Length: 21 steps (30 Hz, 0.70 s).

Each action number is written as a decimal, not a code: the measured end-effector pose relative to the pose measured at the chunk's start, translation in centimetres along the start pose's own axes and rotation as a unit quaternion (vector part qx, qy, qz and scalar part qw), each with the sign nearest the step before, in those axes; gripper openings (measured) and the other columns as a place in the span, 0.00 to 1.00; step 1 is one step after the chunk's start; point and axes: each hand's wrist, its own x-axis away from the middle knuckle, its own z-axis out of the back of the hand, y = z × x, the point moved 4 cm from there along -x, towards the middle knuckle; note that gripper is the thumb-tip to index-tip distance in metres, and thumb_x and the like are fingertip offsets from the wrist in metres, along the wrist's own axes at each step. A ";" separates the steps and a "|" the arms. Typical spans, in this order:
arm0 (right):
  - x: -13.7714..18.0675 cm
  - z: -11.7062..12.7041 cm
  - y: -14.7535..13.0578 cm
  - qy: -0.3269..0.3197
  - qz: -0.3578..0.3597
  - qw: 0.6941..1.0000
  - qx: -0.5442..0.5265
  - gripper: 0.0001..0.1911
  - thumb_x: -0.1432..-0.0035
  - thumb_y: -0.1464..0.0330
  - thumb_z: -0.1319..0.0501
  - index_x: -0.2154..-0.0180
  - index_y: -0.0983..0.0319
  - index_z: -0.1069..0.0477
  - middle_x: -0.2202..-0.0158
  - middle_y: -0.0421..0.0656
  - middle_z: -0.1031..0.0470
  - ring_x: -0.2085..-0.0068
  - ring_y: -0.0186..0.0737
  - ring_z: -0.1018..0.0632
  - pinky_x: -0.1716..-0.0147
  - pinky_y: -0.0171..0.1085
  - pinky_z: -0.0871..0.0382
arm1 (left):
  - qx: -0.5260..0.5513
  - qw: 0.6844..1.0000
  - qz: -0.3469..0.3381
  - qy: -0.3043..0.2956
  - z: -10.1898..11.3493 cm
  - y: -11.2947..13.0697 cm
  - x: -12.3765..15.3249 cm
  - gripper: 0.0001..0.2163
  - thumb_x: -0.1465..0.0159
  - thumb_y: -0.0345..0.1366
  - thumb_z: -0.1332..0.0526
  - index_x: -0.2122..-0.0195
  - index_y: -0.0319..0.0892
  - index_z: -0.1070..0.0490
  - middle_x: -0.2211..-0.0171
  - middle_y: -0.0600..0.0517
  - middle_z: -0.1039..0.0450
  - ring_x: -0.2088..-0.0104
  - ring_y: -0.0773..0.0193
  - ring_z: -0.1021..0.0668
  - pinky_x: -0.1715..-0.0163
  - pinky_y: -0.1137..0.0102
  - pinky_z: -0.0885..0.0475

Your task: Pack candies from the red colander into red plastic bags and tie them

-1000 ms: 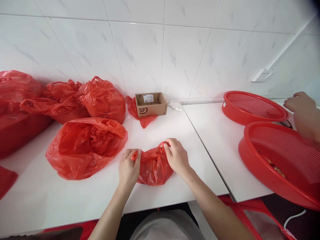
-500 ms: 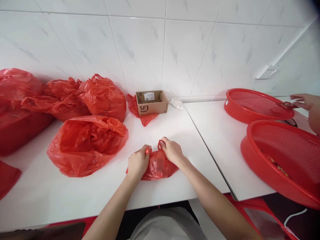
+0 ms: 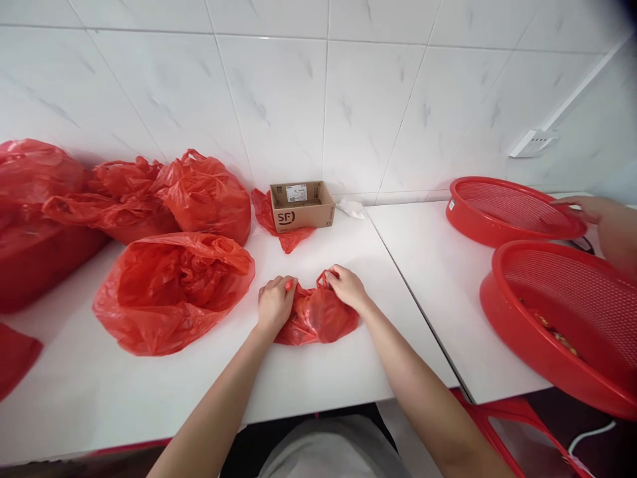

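Observation:
A small red plastic bag (image 3: 321,317) with something bulky inside lies on the white table (image 3: 343,382) in front of me. My left hand (image 3: 276,302) is closed around its left side, a bit of red plastic poking out by the thumb. My right hand (image 3: 347,287) pinches the bag's right handle loop, which stands up beside the fingertips. What the bag contains cannot be made out. To the left of my left hand sits a larger, wide-mouthed red plastic bag (image 3: 144,325) with crumpled red plastic in it.
A cardboard box (image 3: 308,216) stands near the wall on a flat red bag (image 3: 286,242), beside a white scrap (image 3: 351,208). Full red bags (image 3: 209,192) crowd the back left. Two red mesh baskets (image 3: 492,292) stand right, with another person's hand (image 3: 592,209) at the farther one.
Both my hands and the small bag have moved slightly away from me, and the bag lies flatter. At the right, the other person's hand has reached further over the far basket's rim.

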 end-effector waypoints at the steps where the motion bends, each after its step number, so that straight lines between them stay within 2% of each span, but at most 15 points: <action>1: 0.5 0.6 -0.1 -0.019 0.010 0.999 -0.029 0.13 0.35 0.62 0.52 0.66 0.60 0.33 0.61 0.45 0.21 0.60 0.40 0.22 0.62 0.36 0.35 | 0.031 0.999 0.007 0.000 0.4 -0.2 0.2 0.14 0.32 0.44 0.43 0.58 0.39 0.28 0.60 0.48 0.25 0.60 0.61 0.22 0.56 0.59 0.27; 3: 1.9 1.8 -0.5 -0.054 0.040 0.989 -0.133 0.13 0.36 0.62 0.52 0.68 0.60 0.35 0.55 0.45 0.22 0.56 0.39 0.22 0.59 0.36 0.33 | 0.094 0.995 0.027 0.000 1.0 -0.6 0.8 0.17 0.32 0.48 0.45 0.61 0.38 0.28 0.66 0.51 0.25 0.66 0.64 0.22 0.63 0.64 0.26; 4: 2.8 2.2 -0.8 -0.072 0.055 0.971 -0.219 0.12 0.36 0.63 0.52 0.69 0.60 0.36 0.53 0.45 0.23 0.54 0.39 0.23 0.56 0.36 0.32 | 0.122 0.992 0.037 0.001 1.3 -0.8 1.1 0.19 0.32 0.50 0.47 0.64 0.38 0.28 0.69 0.52 0.26 0.69 0.64 0.23 0.66 0.66 0.26; 5: 3.6 2.4 -1.1 -0.092 0.070 0.941 -0.318 0.11 0.37 0.63 0.50 0.70 0.59 0.38 0.52 0.44 0.23 0.52 0.40 0.23 0.54 0.38 0.33 | 0.146 0.988 0.047 0.003 1.5 -1.0 1.5 0.22 0.32 0.52 0.50 0.67 0.38 0.29 0.72 0.53 0.27 0.72 0.65 0.24 0.69 0.68 0.28; 7: 5.2 2.5 -1.8 -0.136 0.087 0.853 -0.497 0.12 0.38 0.62 0.47 0.73 0.59 0.39 0.58 0.43 0.22 0.52 0.42 0.24 0.51 0.41 0.34 | 0.179 0.982 0.063 0.014 1.7 -1.2 2.2 0.25 0.32 0.56 0.53 0.74 0.41 0.34 0.78 0.56 0.32 0.76 0.66 0.27 0.74 0.70 0.31; 8: 5.8 2.3 -2.0 -0.154 0.085 0.815 -0.552 0.13 0.37 0.62 0.45 0.74 0.59 0.39 0.64 0.42 0.23 0.54 0.43 0.23 0.52 0.42 0.34 | 0.186 0.980 0.070 0.028 1.9 -1.4 2.6 0.25 0.33 0.56 0.53 0.76 0.42 0.37 0.81 0.57 0.35 0.78 0.67 0.29 0.76 0.71 0.34; 9: 6.3 2.2 -1.9 -0.163 0.075 0.796 -0.578 0.14 0.37 0.61 0.44 0.74 0.59 0.38 0.69 0.41 0.25 0.56 0.43 0.23 0.53 0.41 0.33 | 0.187 0.978 0.077 0.047 2.1 -1.5 3.0 0.24 0.33 0.56 0.53 0.78 0.43 0.39 0.82 0.58 0.38 0.79 0.67 0.32 0.77 0.72 0.37; 11: 6.7 2.2 -0.8 -0.145 0.038 0.787 -0.599 0.16 0.39 0.59 0.41 0.75 0.59 0.36 0.76 0.38 0.32 0.60 0.42 0.23 0.58 0.39 0.31 | 0.180 0.976 0.086 0.092 2.7 -1.9 3.8 0.23 0.33 0.55 0.52 0.78 0.43 0.42 0.82 0.58 0.40 0.79 0.67 0.35 0.77 0.72 0.41; 13: 6.6 2.6 1.0 -0.105 -0.008 0.793 -0.601 0.16 0.42 0.59 0.37 0.76 0.60 0.36 0.78 0.36 0.37 0.64 0.40 0.23 0.64 0.37 0.30 | 0.169 0.974 0.085 0.124 3.4 -2.4 4.7 0.21 0.33 0.53 0.51 0.77 0.43 0.39 0.80 0.57 0.36 0.75 0.66 0.32 0.74 0.72 0.39; 17: 6.1 3.1 4.4 -0.065 -0.081 0.799 -0.592 0.19 0.47 0.58 0.33 0.78 0.60 0.37 0.79 0.35 0.40 0.71 0.35 0.27 0.71 0.33 0.31 | 0.169 0.974 0.092 0.118 3.9 -3.1 6.2 0.21 0.34 0.52 0.48 0.76 0.43 0.34 0.76 0.54 0.29 0.71 0.63 0.28 0.70 0.72 0.35; 21: 5.8 3.1 5.1 -0.059 -0.092 0.803 -0.585 0.20 0.49 0.57 0.32 0.78 0.60 0.37 0.79 0.35 0.40 0.71 0.35 0.27 0.71 0.34 0.31 | 0.170 0.973 0.109 0.111 4.1 -3.5 7.2 0.22 0.34 0.54 0.50 0.76 0.43 0.34 0.78 0.54 0.31 0.74 0.64 0.29 0.73 0.72 0.36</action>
